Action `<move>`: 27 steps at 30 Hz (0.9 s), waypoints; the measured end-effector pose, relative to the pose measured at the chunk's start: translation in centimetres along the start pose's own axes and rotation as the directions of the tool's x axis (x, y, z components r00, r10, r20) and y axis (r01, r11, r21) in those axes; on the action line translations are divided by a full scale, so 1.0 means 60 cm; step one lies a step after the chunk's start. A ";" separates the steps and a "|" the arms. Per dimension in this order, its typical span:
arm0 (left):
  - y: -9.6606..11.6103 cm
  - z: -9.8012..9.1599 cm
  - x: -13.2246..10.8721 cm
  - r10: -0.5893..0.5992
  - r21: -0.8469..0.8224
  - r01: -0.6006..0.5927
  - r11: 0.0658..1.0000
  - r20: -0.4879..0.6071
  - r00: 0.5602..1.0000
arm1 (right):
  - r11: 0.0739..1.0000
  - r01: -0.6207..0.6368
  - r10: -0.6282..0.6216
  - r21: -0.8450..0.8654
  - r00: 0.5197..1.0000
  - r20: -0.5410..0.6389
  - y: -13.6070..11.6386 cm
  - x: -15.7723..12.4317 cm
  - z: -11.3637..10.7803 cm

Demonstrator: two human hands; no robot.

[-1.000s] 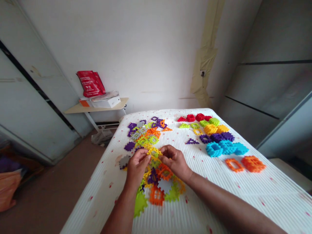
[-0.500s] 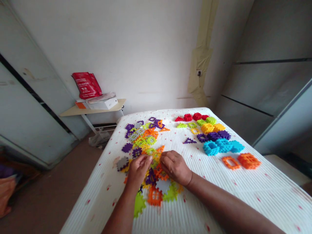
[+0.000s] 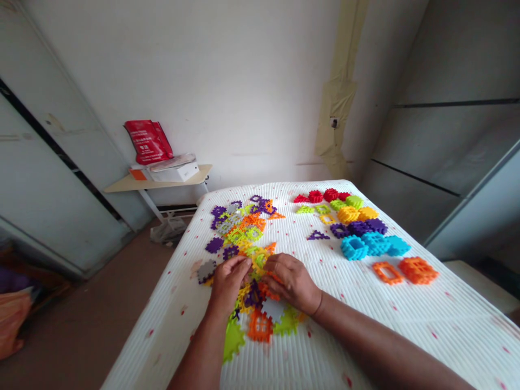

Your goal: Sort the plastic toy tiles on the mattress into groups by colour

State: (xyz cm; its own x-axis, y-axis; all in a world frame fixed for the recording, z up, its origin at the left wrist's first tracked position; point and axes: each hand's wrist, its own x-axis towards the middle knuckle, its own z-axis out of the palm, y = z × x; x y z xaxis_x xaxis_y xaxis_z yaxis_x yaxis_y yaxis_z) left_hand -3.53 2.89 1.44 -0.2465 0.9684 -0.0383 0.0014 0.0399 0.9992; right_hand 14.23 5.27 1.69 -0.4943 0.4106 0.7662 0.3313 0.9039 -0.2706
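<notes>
My left hand (image 3: 228, 281) and my right hand (image 3: 291, 280) meet low over a heap of flat interlocking plastic tiles (image 3: 260, 317) in orange, purple, green, grey and yellow. Both hands have their fingers curled and pinch a yellow tile piece (image 3: 258, 260) between them. More loose tiles (image 3: 239, 225) lie scattered just beyond the hands.
The tiles lie on a white ribbed mattress (image 3: 406, 325). At its far right stand built blocks in red (image 3: 325, 196), yellow (image 3: 353, 214), blue (image 3: 371, 245) and orange (image 3: 418, 270). A small side table (image 3: 158, 183) with a red bag stands by the wall at left.
My hands have sunk from slightly above the heap down onto it, still together on the yellow piece. The view has shifted a little.
</notes>
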 end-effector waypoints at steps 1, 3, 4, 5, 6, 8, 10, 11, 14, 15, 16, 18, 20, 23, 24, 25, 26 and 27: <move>0.001 0.001 0.000 0.001 0.001 -0.001 1.000 0.004 1.000 | 0.997 -0.074 0.075 0.014 0.997 -0.006 0.003 0.001 -0.003; 0.003 0.001 -0.002 0.019 0.024 -0.020 1.000 0.020 1.000 | 0.978 -0.207 0.207 -0.008 0.978 0.014 0.008 0.005 -0.010; 0.003 0.002 -0.002 0.031 0.043 -0.032 0.999 0.028 0.999 | 0.966 -0.256 0.257 -0.037 0.966 0.041 0.009 0.008 -0.012; 0.003 0.002 -0.003 0.042 0.064 -0.044 0.997 0.035 0.999 | 0.955 -0.290 0.295 -0.068 0.953 0.074 0.009 0.011 -0.014; 0.002 0.002 -0.003 0.053 0.084 -0.056 0.995 0.040 0.998 | 0.944 -0.316 0.325 -0.097 0.939 0.109 0.007 0.014 -0.014; 0.000 0.003 -0.003 0.065 0.113 -0.071 0.991 0.054 0.996 | 0.927 -0.345 0.367 -0.147 0.915 0.168 -0.001 0.019 -0.012; -0.002 0.003 -0.003 0.072 0.131 -0.080 0.988 0.070 0.995 | 0.913 -0.357 0.395 -0.199 0.896 0.203 -0.011 0.023 -0.008; -0.001 0.004 -0.003 0.074 0.140 -0.084 0.987 0.076 0.994 | 0.907 -0.355 0.403 -0.227 0.889 0.218 -0.016 0.025 -0.006; 0.004 0.007 -0.004 0.074 0.156 -0.083 0.984 0.063 0.995 | 0.892 -0.334 0.415 -0.305 0.871 0.261 -0.018 0.034 -0.007; 0.007 0.008 -0.005 0.071 0.153 -0.077 0.985 0.042 0.997 | 0.883 -0.331 0.426 -0.334 0.863 0.271 -0.012 0.039 -0.013; 0.010 0.008 -0.005 0.068 0.147 -0.069 0.987 0.015 0.998 | 0.864 -0.338 0.451 -0.373 0.850 0.273 -0.001 0.045 -0.021; 0.016 0.008 -0.006 0.068 0.131 -0.062 0.989 -0.042 0.997 | 0.777 -0.388 0.556 -0.495 0.791 0.253 0.036 0.063 -0.048; 0.020 0.005 -0.006 0.080 0.134 -0.069 0.989 -0.080 0.994 | 0.596 -0.463 0.719 -0.656 0.671 0.180 0.087 0.082 -0.084; 0.020 0.001 -0.004 0.104 0.160 -0.089 0.983 -0.087 0.991 | 0.364 -0.517 0.865 -0.774 0.497 0.075 0.173 0.104 -0.140; 0.019 0.000 -0.003 0.114 0.167 -0.099 0.981 -0.082 0.990 | 0.328 -0.521 0.883 -0.788 0.466 0.060 0.198 0.107 -0.154; 0.017 -0.001 -0.002 0.125 0.170 -0.110 0.979 -0.077 0.989 | 0.303 -0.523 0.897 -0.797 0.439 0.054 0.220 0.108 -0.166; 0.015 -0.001 -0.002 0.136 0.170 -0.122 0.978 -0.074 0.988 | 0.284 -0.523 0.909 -0.804 0.415 0.052 0.239 0.108 -0.174; 0.014 -0.001 -0.001 0.145 0.169 -0.131 0.977 -0.072 0.987 | 0.268 -0.522 0.919 -0.810 0.392 0.051 0.255 0.105 -0.179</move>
State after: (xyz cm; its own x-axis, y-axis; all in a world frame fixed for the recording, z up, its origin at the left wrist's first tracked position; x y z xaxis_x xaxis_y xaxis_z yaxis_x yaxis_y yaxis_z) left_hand -3.55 2.86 2.25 -0.3127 0.9438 0.1075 0.1969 -0.0463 0.9793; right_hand 24.82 20.39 8.67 0.0696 0.9973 0.0220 0.9976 -0.0696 -0.0007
